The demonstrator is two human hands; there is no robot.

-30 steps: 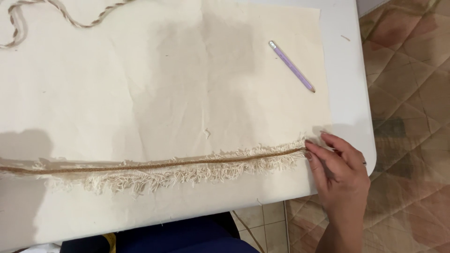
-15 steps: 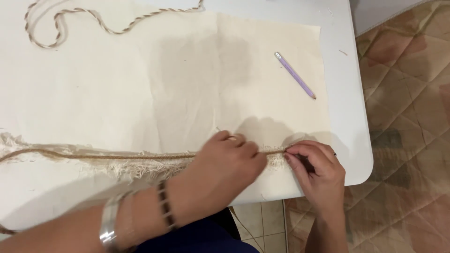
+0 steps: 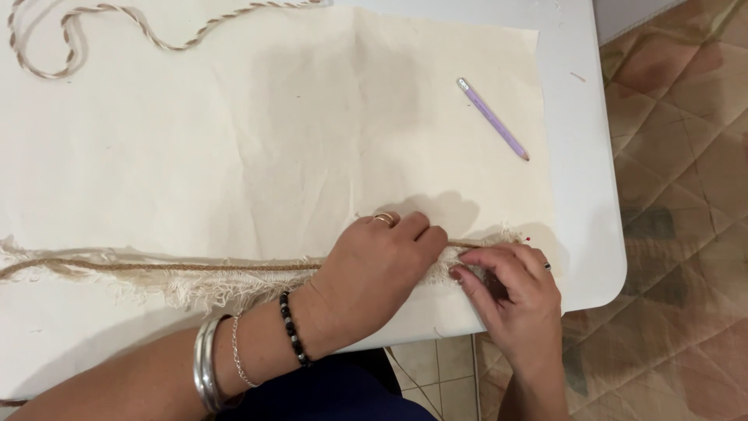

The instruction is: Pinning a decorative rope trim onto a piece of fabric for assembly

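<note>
Fingers of the left hand [image 3: 382, 261] lie flat, palm down, pressing the fringed trim [image 3: 195, 274] onto cream fabric [image 3: 296, 140] near the table's [image 3: 592, 234] front edge; the right hand [image 3: 514, 292] curls, seemingly pinching the trim's end.

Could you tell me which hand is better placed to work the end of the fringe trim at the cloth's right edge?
Probably the right hand: its fingertips already pinch the fringe trim near its end, while the left hand lies flat farther in.
</note>
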